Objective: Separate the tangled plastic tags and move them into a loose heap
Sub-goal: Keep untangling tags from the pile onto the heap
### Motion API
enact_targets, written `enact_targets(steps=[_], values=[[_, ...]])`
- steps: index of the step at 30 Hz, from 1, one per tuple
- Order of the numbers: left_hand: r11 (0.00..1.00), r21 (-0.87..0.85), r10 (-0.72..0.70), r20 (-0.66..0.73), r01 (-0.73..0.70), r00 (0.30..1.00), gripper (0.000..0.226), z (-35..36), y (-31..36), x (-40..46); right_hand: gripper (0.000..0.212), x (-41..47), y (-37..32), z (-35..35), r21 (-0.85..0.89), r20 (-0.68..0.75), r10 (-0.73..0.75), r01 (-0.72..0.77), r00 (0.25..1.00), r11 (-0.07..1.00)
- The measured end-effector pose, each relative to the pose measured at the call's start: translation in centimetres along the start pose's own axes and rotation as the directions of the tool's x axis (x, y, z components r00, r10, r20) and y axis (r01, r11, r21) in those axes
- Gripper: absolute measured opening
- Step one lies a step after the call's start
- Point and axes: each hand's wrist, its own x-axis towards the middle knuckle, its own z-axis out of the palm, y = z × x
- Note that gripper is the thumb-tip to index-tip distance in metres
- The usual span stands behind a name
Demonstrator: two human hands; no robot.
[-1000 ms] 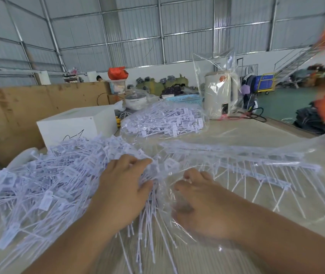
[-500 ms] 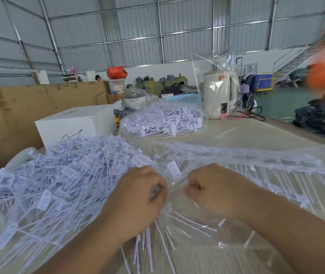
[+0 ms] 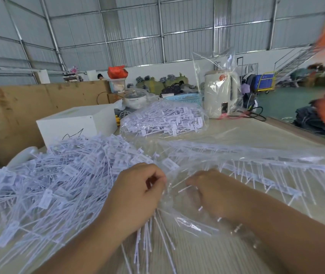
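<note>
A big loose heap of white plastic tags (image 3: 54,180) covers the table's left half. To the right, strips of joined tags (image 3: 256,173) lie spread under a clear plastic bag (image 3: 237,151). My left hand (image 3: 136,196) sits at the heap's right edge, its fingers curled round a bunch of tag stems that fan out below the palm. My right hand (image 3: 215,192) is inside the clear bag, fingers curled and pinching the tags there. The two hands are a short gap apart.
A second bag full of tags (image 3: 163,119) lies further back. A white box (image 3: 78,123) stands at the back left before a cardboard wall (image 3: 9,111). A bagged white kettle (image 3: 219,93) with a cable stands at the back right. The table's edge (image 3: 296,129) runs along the right.
Both hands went from lying flat on the tags to curled fists gripping them, and they have drawn slightly apart. The orange blur at the right has shifted.
</note>
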Motion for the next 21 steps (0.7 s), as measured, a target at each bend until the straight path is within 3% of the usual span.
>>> enact_targets(steps=[3, 8, 13, 17, 21], values=[[0.999, -0.046, 0.009, 0.019, -0.008, 1.000, 0.016, -0.1, 0.1, -0.1, 0.042, 0.1, 0.7, -0.3, 0.024, 0.001, -0.013, 0.013, 1.000, 1.000], [0.995, -0.019, 0.104, 0.181, -0.102, 0.978, 0.011, 0.3, 0.4, -0.3, 0.031, 0.3, 1.9, -0.5, 0.129, -0.013, -0.022, 0.023, 1.000, 0.991], [0.989, 0.089, 0.088, 0.299, -0.120, 0.950, 0.048, 0.9, -0.1, -0.3, 0.026, -0.1, 1.9, -1.2, 0.128, 0.011, -0.071, 0.069, 0.997, 0.989], [0.963, 0.161, 0.150, 0.338, -0.214, 0.929, 0.068, 0.9, -0.5, 0.1, 0.028, -0.7, 1.7, -2.2, 0.130, 0.067, -0.084, 0.075, 0.994, 0.989], [0.930, 0.319, 0.052, 0.383, -0.185, 0.922, 0.060, 1.4, -1.4, 0.6, 0.032, -1.1, 1.3, -2.9, 0.096, 0.067, -0.093, 0.086, 0.993, 0.992]])
